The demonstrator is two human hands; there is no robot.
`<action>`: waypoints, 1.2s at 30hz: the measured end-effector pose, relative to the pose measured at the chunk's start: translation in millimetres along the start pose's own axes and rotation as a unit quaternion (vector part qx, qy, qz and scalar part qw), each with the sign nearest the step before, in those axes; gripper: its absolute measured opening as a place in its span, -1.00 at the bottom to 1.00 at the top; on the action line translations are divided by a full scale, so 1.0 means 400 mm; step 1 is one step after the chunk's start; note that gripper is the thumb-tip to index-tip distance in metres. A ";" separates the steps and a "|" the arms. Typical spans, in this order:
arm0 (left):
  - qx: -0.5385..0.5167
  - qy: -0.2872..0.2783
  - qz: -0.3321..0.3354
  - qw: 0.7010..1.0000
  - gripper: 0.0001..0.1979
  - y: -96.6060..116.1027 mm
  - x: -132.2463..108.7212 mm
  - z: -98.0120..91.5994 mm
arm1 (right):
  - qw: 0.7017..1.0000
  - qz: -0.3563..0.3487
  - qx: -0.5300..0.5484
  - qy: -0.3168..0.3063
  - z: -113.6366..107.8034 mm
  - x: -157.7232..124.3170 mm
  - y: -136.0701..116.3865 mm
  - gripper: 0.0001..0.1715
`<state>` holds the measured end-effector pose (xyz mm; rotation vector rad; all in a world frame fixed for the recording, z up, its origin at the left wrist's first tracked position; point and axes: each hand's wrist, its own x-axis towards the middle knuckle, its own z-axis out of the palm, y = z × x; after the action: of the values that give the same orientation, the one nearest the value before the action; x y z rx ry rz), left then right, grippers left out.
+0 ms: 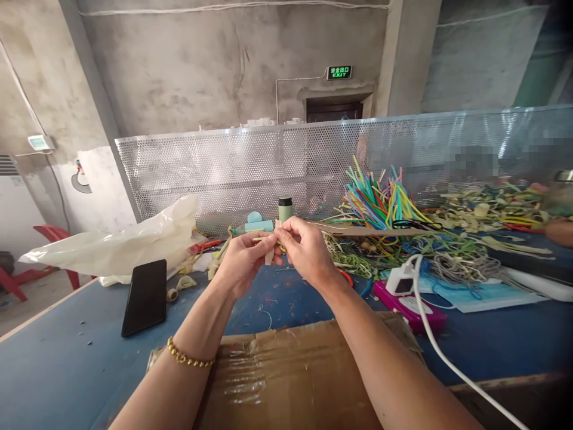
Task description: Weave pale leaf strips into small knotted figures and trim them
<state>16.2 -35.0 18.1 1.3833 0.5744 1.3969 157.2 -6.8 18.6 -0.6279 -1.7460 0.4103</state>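
Note:
Both hands meet above the middle of the blue table, fingertips pinched close together. A pale cream strip (269, 257) hangs down between them, with a thin yellowish piece beside it; their exact kind is too small to tell. My left hand (244, 263) is closed on the strip, thumb on top. My right hand (308, 248) pinches at the same spot with thumb and forefinger, its other fingers curled. Just behind the fingers stand a green bottle with a black cap (285, 209) and a light blue roll (259, 226).
Cardboard (295, 376) lies under my forearms on the blue table (67, 358). A black phone (144, 297) and plastic sheeting (134, 233) are left. Right are colourful strips (380, 194), green scraps (349, 254), a magenta power strip (409, 307) and a white cable (432, 340). Perforated metal (233, 167) stands behind.

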 end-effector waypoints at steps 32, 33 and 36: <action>-0.009 0.078 0.035 0.996 -0.86 -0.002 0.008 -0.016 | 0.999 0.033 -0.005 -0.011 -0.003 0.005 0.018 -0.65; 0.016 0.082 0.031 0.996 -0.87 0.000 0.007 -0.020 | 0.999 0.033 -0.019 -0.007 -0.012 0.008 0.019 -0.65; 0.131 0.062 0.024 0.989 -0.91 0.004 0.002 -0.021 | 0.999 0.021 -0.031 0.012 -0.036 0.019 0.025 -0.63</action>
<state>7.9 -32.2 18.0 1.5331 0.8349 1.4941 171.8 5.2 22.6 -0.7132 -1.7312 0.3779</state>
